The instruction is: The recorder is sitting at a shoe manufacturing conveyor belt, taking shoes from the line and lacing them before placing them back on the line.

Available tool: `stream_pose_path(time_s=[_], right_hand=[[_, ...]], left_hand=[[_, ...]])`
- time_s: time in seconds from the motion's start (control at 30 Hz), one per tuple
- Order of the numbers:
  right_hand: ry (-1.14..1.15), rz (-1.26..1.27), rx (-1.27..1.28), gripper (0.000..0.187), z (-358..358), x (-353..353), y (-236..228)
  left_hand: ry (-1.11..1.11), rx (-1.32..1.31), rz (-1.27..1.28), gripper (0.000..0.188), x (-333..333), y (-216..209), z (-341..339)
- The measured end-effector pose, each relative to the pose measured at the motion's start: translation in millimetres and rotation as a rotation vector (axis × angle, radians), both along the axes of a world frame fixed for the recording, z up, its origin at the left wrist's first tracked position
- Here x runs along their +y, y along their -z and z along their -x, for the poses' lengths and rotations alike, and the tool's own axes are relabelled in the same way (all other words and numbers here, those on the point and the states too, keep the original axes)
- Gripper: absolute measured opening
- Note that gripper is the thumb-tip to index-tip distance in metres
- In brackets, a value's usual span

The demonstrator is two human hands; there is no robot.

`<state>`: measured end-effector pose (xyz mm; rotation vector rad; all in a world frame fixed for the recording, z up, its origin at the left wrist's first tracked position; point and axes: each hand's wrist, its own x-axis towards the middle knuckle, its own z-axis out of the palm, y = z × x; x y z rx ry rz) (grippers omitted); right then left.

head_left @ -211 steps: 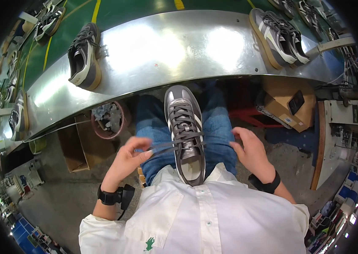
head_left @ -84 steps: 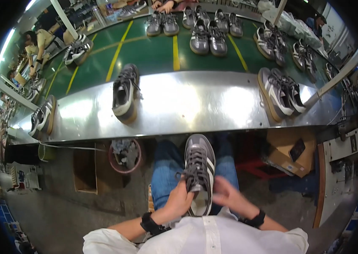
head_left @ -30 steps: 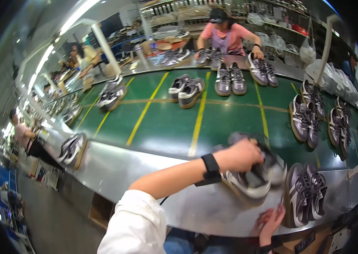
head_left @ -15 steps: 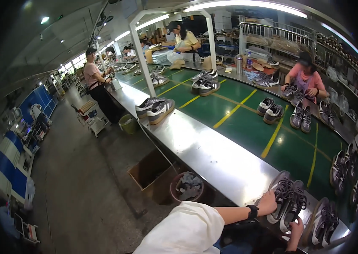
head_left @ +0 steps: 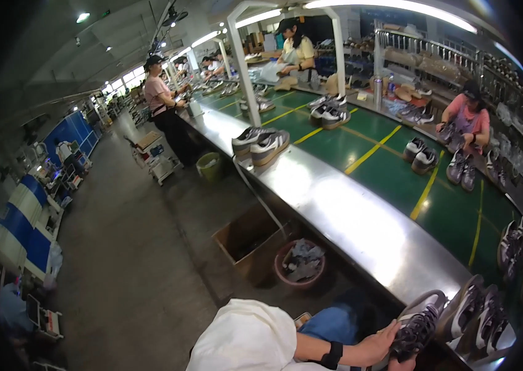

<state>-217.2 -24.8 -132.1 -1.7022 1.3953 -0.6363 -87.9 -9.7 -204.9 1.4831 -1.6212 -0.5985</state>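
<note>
A grey sneaker (head_left: 419, 324) with black laces and a light sole edge is held at the near edge of the metal counter, its toe pointing away from me. My left hand (head_left: 376, 347) grips its left side, with a black band on the wrist. At the bottom of the picture my right hand (head_left: 402, 363) holds the lower end of the same sneaker; its fingers are partly hidden. Just to the right, a matching sneaker (head_left: 459, 307) stands on the counter, beside more grey sneakers (head_left: 489, 321).
The steel counter (head_left: 360, 232) runs along a green conveyor belt (head_left: 379, 179) carrying pairs of sneakers. Another pair (head_left: 261, 145) stands farther along the counter. A waste bin (head_left: 282, 272) and cardboard box (head_left: 237, 260) sit below. Co-workers (head_left: 468, 120) work across the belt.
The sneaker in my hands has come off the counter toward me, away from its mate. The view has turned, shifting the scene rightward. A co-worker at the counter has turned toward the work.
</note>
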Motion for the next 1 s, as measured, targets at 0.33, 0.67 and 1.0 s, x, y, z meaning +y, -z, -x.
stream_pose_path(time_s=[0.33, 0.67, 1.0], right_hand=[[-0.004, -0.283, -0.137, 0.062, -17, 56, 8], [-0.136, -0.498, -0.192, 0.070, 22, 43, 6], [0.193, -0.365, -0.627, 0.015, -6, -5, -1]], left_hand=[[0.234, -0.145, -0.372, 0.081, 51, 49, -15], [0.350, 0.229, -0.312, 0.051, 40, 17, -31], [0.176, 0.089, -0.186, 0.043, -17, -44, -64]])
